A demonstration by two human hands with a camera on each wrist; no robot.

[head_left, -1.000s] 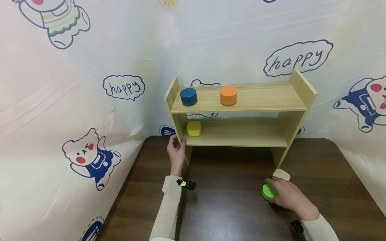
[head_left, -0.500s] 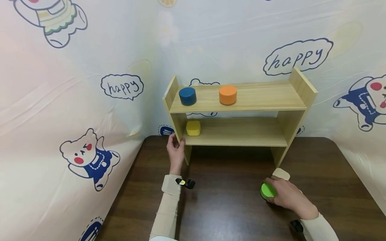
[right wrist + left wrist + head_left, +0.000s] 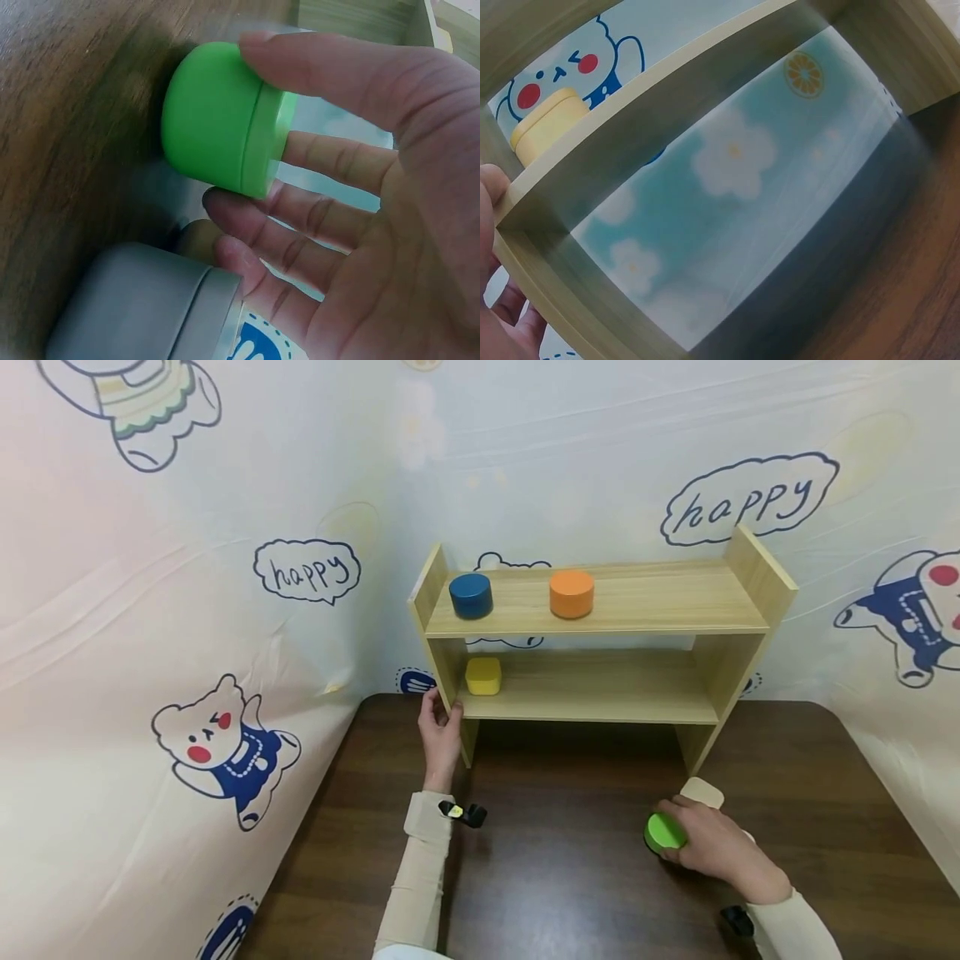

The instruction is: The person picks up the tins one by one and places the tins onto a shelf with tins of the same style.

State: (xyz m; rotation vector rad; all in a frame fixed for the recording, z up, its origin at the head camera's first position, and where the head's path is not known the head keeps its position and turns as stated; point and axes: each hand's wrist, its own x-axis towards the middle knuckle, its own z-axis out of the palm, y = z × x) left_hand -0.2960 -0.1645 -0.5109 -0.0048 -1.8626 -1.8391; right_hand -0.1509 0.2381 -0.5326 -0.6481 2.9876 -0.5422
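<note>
My left hand [image 3: 441, 735] grips the lower left side panel of a small two-tier wooden shelf [image 3: 600, 687], thumb at the front edge and fingers outside. In the left wrist view, parts of that hand show beside the panel [image 3: 570, 300]. My right hand [image 3: 712, 843] holds a round green lidded jar [image 3: 214, 120] between thumb and fingers, low over the table; whether its base touches the wood I cannot tell. A cream lid [image 3: 702, 792] shows just beyond this hand. In the right wrist view, a grey lidded jar [image 3: 135, 307] stands close to the fingertips.
On the shelf's top board are a blue round jar [image 3: 471, 596] and an orange round jar [image 3: 572, 593]. A yellow squarish jar [image 3: 483, 676] sits at the left end of the lower board. A patterned curtain [image 3: 315, 635] surrounds the brown table [image 3: 555, 843].
The green jar has shifted very slightly left with my right hand. My left hand keeps its place on the shelf, and the head view tilts a little.
</note>
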